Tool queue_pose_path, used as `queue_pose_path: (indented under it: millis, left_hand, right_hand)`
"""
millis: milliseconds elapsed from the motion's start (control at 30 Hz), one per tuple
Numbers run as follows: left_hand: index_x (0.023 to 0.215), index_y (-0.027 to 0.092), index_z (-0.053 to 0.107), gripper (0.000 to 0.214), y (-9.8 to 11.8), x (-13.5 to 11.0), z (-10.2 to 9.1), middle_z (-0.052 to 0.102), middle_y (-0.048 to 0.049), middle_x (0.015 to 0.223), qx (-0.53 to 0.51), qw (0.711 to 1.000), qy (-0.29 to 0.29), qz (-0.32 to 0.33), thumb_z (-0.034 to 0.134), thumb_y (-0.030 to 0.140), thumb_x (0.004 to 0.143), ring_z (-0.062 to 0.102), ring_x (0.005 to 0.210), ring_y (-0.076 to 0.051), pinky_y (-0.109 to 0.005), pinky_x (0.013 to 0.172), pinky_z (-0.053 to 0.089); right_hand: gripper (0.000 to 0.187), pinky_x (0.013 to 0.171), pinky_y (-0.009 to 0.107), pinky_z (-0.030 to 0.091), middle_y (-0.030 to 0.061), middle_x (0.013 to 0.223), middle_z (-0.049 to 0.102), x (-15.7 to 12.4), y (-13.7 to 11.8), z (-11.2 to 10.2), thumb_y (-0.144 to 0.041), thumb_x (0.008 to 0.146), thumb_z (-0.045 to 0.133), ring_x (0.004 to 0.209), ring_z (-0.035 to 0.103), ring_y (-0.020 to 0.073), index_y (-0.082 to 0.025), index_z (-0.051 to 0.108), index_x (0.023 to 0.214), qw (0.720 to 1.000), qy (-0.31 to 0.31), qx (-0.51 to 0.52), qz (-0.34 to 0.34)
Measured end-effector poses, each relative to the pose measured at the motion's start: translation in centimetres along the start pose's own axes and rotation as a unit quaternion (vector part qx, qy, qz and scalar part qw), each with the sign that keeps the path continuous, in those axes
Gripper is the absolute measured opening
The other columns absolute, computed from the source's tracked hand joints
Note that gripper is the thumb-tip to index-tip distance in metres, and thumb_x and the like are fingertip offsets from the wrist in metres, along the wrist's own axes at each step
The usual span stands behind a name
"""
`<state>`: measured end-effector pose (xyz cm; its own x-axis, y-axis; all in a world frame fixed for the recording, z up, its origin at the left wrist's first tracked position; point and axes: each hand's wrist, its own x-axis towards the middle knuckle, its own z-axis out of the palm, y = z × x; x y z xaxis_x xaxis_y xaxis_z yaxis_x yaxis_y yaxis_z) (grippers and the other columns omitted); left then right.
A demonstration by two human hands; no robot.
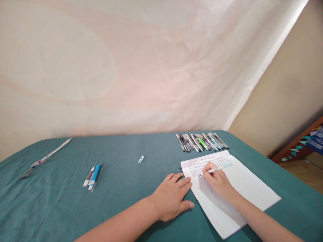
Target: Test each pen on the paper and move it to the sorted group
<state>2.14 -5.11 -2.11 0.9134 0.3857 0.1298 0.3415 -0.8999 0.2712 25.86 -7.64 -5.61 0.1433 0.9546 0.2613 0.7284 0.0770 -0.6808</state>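
My right hand (pixel 219 181) is closed around a pen (pixel 222 166) with a pale blue end, its tip against a white sheet of paper (pixel 248 188). Rows of small dark handwriting cover the upper left part of the sheet; the words are too small to read. Flat on the table lies my left hand (pixel 174 196), fingers spread, holding nothing. Its fingertips reach the left edge of the paper. A small clear pen cap (pixel 141 159) rests on the cloth, beyond my left hand.
A row of several pens (pixel 202 142) lies beyond the paper. Blue and dark pens (pixel 94 176) sit together at the left, near a long thin pale strip (pixel 54 153). The table has a green cloth (pixel 121 171); a pale curtain (pixel 141 67) hangs behind it.
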Motion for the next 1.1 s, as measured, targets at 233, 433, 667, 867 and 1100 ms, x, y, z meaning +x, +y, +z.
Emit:
queue_pose_path:
  millis: [233, 433, 667, 867, 1100]
  left_hand:
    - [0.131, 0.019, 0.034, 0.058, -0.03, -0.04, 0.11, 0.037, -0.0058, 0.136, -0.004, 1.0, 0.003, 0.003, 0.025, 0.054, 0.086, 0.03, 0.124, -0.027, -0.04, 0.1, 0.023]
    - [0.13, 0.019, 0.035, 0.057, -0.15, -0.09, 0.26, 0.037, -0.0054, 0.136, -0.007, 1.0, 0.004, 0.001, 0.026, 0.054, 0.086, 0.029, 0.123, -0.027, -0.04, 0.101, 0.022]
    - [0.13, 0.019, 0.035, 0.057, -0.12, -0.07, 0.26, 0.037, -0.0051, 0.136, -0.009, 1.0, 0.004, 0.0, 0.026, 0.054, 0.086, 0.03, 0.123, -0.026, -0.041, 0.101, 0.022]
    - [0.13, 0.019, 0.035, 0.058, -0.1, -0.01, 0.22, 0.038, -0.0056, 0.136, -0.008, 1.0, 0.003, 0.002, 0.025, 0.054, 0.085, 0.03, 0.123, -0.026, -0.041, 0.101, 0.022]
    - [0.13, 0.019, 0.035, 0.057, -0.17, -0.07, 0.46, 0.038, -0.0056, 0.136, -0.007, 1.0, 0.009, -0.002, 0.027, 0.054, 0.085, 0.029, 0.123, -0.027, -0.041, 0.1, 0.022]
  right_hand:
    - [0.018, 0.051, 0.024, 0.034, -0.0029, 0.057, 0.05, -0.03, 0.08, 0.27, -0.032, 0.08, 0.042, 0.054, 0.047, 0.0135, -0.02, 0.046, 0.067, 1.0, 0.005, 0.007, 0.006]
    - [0.018, 0.049, 0.024, 0.033, -0.0041, 0.054, 0.045, -0.06, -0.09, 0.29, -0.033, 0.079, 0.042, 0.051, 0.044, 0.0128, -0.02, 0.044, 0.066, 1.0, 0.013, 0.006, -0.002]
    - [0.017, 0.05, 0.024, 0.033, -0.0041, 0.055, 0.045, -0.01, 0.05, 0.31, -0.032, 0.08, 0.042, 0.053, 0.045, 0.0132, -0.021, 0.043, 0.067, 1.0, 0.004, 0.006, 0.004]
    - [0.017, 0.049, 0.024, 0.033, -0.0041, 0.056, 0.045, -0.12, -0.02, 0.39, -0.032, 0.079, 0.042, 0.052, 0.044, 0.0127, -0.02, 0.045, 0.067, 1.0, 0.009, 0.016, 0.0]
    - [0.018, 0.05, 0.024, 0.035, -0.0034, 0.055, 0.047, -0.09, -0.06, 0.29, -0.032, 0.079, 0.042, 0.053, 0.046, 0.0138, -0.02, 0.045, 0.066, 1.0, 0.008, 0.006, 0.002]
